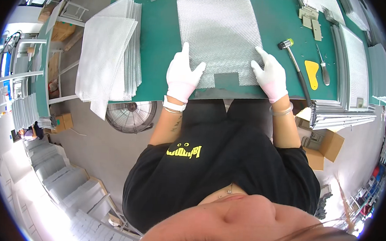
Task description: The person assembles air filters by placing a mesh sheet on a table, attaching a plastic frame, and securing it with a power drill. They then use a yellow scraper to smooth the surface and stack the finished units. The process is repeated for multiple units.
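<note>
A silver metal mesh sheet (219, 26) lies flat on the green tabletop in front of me, with a rectangular cutout in its near edge. At its near left corner rests my left hand (182, 76), in a white glove, index finger stretched along the edge and thumb spread over the mesh. My right hand (270, 76), gloved the same way, lies at the right edge with thumb and index finger apart. Both hands touch the sheet without closing on it. The undersides of the palms are hidden.
Stacked mesh sheets (105, 50) overhang the table's left edge. To the right lie a hammer (295, 65), a yellow flat tool (311, 74), a screwdriver (324, 68) and beige plates (311, 19). Framed panels (355, 63) stand beyond. A fan (131, 115) and cardboard box (331, 145) are below.
</note>
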The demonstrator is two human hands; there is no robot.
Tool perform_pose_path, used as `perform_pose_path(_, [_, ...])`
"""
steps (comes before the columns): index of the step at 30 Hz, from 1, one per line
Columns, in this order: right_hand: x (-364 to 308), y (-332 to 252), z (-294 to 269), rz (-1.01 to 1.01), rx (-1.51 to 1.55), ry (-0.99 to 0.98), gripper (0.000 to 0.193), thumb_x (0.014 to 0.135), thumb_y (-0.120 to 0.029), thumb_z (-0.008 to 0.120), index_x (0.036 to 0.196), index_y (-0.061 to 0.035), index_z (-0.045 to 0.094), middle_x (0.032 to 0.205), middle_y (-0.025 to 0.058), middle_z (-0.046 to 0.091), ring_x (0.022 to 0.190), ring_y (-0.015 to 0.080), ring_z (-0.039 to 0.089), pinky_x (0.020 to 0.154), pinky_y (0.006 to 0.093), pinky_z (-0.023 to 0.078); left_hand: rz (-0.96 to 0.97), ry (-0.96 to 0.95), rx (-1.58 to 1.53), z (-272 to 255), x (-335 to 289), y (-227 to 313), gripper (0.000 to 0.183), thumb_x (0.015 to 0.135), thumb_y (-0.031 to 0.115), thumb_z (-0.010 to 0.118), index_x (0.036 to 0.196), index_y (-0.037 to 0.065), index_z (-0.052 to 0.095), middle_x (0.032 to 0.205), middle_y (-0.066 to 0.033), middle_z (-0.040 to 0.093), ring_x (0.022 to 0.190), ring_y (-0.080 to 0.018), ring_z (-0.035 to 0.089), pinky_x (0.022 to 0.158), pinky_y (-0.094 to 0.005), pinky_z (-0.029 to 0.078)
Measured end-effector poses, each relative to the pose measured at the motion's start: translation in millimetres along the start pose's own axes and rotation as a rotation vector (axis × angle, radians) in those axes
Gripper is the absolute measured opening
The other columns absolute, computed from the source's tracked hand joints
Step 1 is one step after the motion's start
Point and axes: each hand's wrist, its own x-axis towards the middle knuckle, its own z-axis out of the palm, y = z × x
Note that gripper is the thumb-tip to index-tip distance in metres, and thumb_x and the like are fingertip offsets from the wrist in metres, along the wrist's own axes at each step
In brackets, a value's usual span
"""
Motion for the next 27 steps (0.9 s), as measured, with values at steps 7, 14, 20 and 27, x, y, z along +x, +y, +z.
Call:
perform_pose_path(7, [9, -10, -13, 0.051, -0.151, -0.181, 0.042, 0.091, -0.033, 0.064, 0.127, -0.0117, 0.063, 0.097, 0.0149, 0.066, 0.090, 0.0341, 0.066, 0.081, 0.0421, 0.054, -0.060, -0.039, 0.017, -5, 4, 0, 0.084, 0.076, 0.036, 0.081, 0.145, 0.003, 0.048, 0.119, -0.0188, 0.058, 0.109, -0.0358, 0.058, 0.095, -0.0421, 0.049])
perform_pose_path(14, [116, 121, -81, 0.078, -0.407, 0.368, 0.035, 0.089, -0.037, 0.059, 0.111, -0.0110, 0.069, 0.108, 0.0187, 0.069, 0.103, 0.0382, 0.065, 0.088, 0.0475, 0.053, 0.295, -0.226, 0.132, -4, 34, -33, 0.074, 0.075, 0.043, 0.078, 0.141, 0.017, 0.057, 0.154, -0.0163, 0.042, 0.146, -0.0467, 0.026, 0.121, -0.0595, 0.010])
perform_pose_path(20, [178, 256, -119, 0.377, -0.495, 0.095, 0.075, 0.081, -0.038, 0.072, 0.146, -0.0103, 0.049, 0.131, 0.0206, 0.064, 0.120, 0.0351, 0.062, 0.103, 0.0408, 0.049, 0.273, -0.192, 0.246, -29, -9, 6, 0.072, 0.075, 0.042, 0.079, 0.139, 0.016, 0.058, 0.148, -0.0165, 0.047, 0.143, -0.0469, 0.030, 0.118, -0.0648, 0.013])
perform_pose_path(27, [116, 125, -121, 0.045, 0.030, 0.261, 0.037, 0.089, -0.023, 0.072, 0.116, -0.0006, 0.062, 0.104, 0.0145, 0.071, 0.095, 0.0242, 0.068, 0.086, 0.0349, 0.051, -0.034, -0.657, -0.993, -25, -111, 30, 0.020, 0.093, 0.014, 0.065, 0.077, 0.003, 0.069, 0.087, -0.0099, 0.071, 0.082, -0.0201, 0.069, 0.082, -0.0329, 0.053])
